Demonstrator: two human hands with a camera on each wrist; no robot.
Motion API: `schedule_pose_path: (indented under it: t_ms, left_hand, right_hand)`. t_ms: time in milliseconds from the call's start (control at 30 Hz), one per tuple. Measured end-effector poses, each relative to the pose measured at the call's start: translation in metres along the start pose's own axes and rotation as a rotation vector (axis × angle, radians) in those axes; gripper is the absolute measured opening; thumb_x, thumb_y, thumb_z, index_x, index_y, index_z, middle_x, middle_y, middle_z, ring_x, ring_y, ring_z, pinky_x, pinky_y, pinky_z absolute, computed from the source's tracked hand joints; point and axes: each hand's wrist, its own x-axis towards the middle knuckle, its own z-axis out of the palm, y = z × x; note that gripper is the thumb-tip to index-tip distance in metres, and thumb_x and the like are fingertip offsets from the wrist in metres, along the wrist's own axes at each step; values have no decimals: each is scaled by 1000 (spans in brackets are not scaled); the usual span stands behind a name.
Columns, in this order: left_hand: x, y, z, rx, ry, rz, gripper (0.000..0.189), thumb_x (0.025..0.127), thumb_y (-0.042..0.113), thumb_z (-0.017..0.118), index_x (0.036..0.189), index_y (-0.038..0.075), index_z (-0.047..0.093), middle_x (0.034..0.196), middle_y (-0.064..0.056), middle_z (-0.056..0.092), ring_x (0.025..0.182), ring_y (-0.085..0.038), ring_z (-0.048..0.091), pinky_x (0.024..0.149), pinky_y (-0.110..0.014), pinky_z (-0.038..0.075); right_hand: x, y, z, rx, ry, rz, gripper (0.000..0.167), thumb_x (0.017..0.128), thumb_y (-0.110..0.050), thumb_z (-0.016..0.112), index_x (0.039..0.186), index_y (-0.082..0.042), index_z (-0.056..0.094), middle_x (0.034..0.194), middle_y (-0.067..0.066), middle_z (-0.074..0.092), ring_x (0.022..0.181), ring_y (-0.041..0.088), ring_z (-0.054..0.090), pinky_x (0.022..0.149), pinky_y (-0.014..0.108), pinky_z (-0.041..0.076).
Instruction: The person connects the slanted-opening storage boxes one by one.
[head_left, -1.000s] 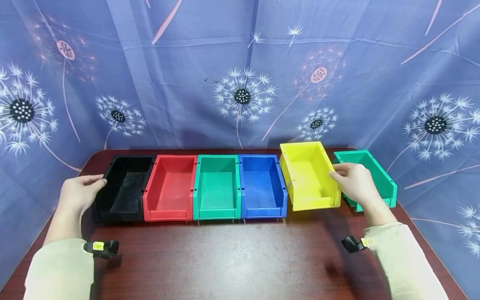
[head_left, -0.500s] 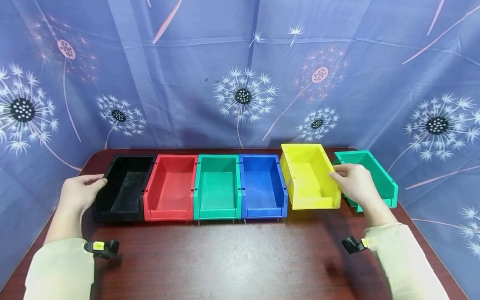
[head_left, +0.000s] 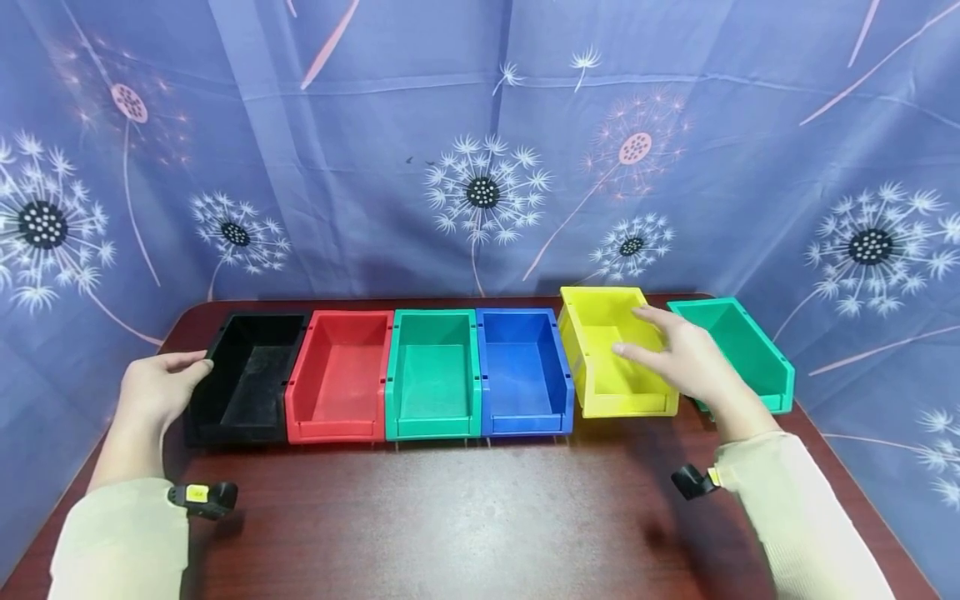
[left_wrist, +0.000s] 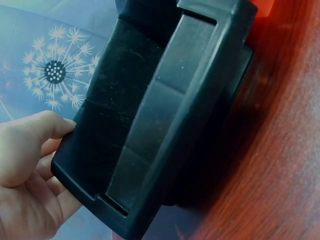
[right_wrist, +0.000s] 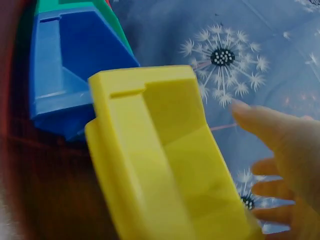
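Observation:
In the head view, my left hand (head_left: 153, 387) holds the left wall of the black bin (head_left: 255, 375) between thumb and fingers. The left wrist view shows the thumb (left_wrist: 47, 125) inside that wall and the fingers outside. My right hand (head_left: 690, 358) is spread over the right side of the yellow bin (head_left: 618, 354), thumb and forefinger apart. In the right wrist view that hand is clear of the yellow bin's wall (right_wrist: 220, 165). The yellow bin stands slightly askew, its back edge farther back than the blue bin (head_left: 521, 367) to its left.
Between black and blue stand a red bin (head_left: 341, 375) and a green bin (head_left: 435, 371), side by side. Another green bin (head_left: 750, 350) stands angled at the far right, partly behind my right hand. A dark red wooden table (head_left: 450, 517) carries them, before a blue dandelion-print cloth (head_left: 360, 183).
My right hand has let go of the yellow bin's right wall, spread its fingers and moved left over the bin. My left hand keeps its grip on the black bin.

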Motion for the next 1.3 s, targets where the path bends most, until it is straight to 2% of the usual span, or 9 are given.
schedule_pose_path:
  t_ms: [33,100,200,300,467,567,700,967,1300]
  left_hand:
    - [0,0,0,1,-1,-1,58,96,44,42,135,2,49,141,-35,36,128,-52,32,99,-64,32]
    - [0,-1,0,1,3,1,57,96,43,43,135,2,49,141,-35,37,128,-52,32,99,-64,32]
    - [0,0,0,2,9,5,56,96,41,43,135,1,50,139,-36,38,128,-52,33,99,-63,33]
    - [-1,0,0,3,11,8,55,96,41,43,134,1,50,139,-36,38,127,-52,33,99,-63,32]
    - [-1,0,2,-1,5,3,56,96,41,43,134,1,50,139,-36,38,128,-52,33,99,-64,32]
    - [-1,0,2,-2,7,7,55,97,41,43,134,1,51,139,-35,38,128,-52,33,99,-64,32]
    - [-1,0,1,3,12,13,55,97,40,43,134,0,51,139,-36,38,128,-52,33,99,-64,32]
    - [-1,1,1,-7,18,11,54,97,40,43,134,0,51,139,-35,38,129,-52,32,100,-63,31]
    - [1,0,2,9,30,19,55,97,40,43,133,-1,51,139,-36,38,128,-52,34,99,-63,32]
  right_hand:
    - [4,-2,-1,0,-38,-28,87,84,-59,59,146,-5,33,150,23,32,121,44,47,102,61,33]
    - [12,-6,-3,-1,-105,-75,91,81,-57,65,148,-7,29,154,21,24,137,46,27,109,66,14]
    - [25,-10,-4,5,-197,-107,100,75,-56,71,151,-12,23,158,16,15,138,46,25,109,69,7]
    - [37,-11,-4,27,-280,-127,107,70,-56,75,152,-16,18,160,12,8,139,45,23,108,69,13]
    - [51,-15,-5,57,-396,-131,114,68,-51,79,153,-16,11,160,12,-2,144,43,7,107,67,21]
    - [57,-21,-7,14,-440,-130,117,67,-52,79,153,-15,10,160,14,-3,144,44,0,108,70,8]
    - [64,-28,-8,-73,-463,-151,120,64,-55,80,153,-10,13,159,18,0,143,47,-4,104,73,-6]
    - [72,-35,-8,-174,-499,-122,124,60,-59,79,152,-9,13,159,19,2,142,48,1,104,74,-2]
    - [72,-33,6,-177,-496,-102,129,56,-58,82,152,-9,13,159,19,3,142,47,3,105,74,0]
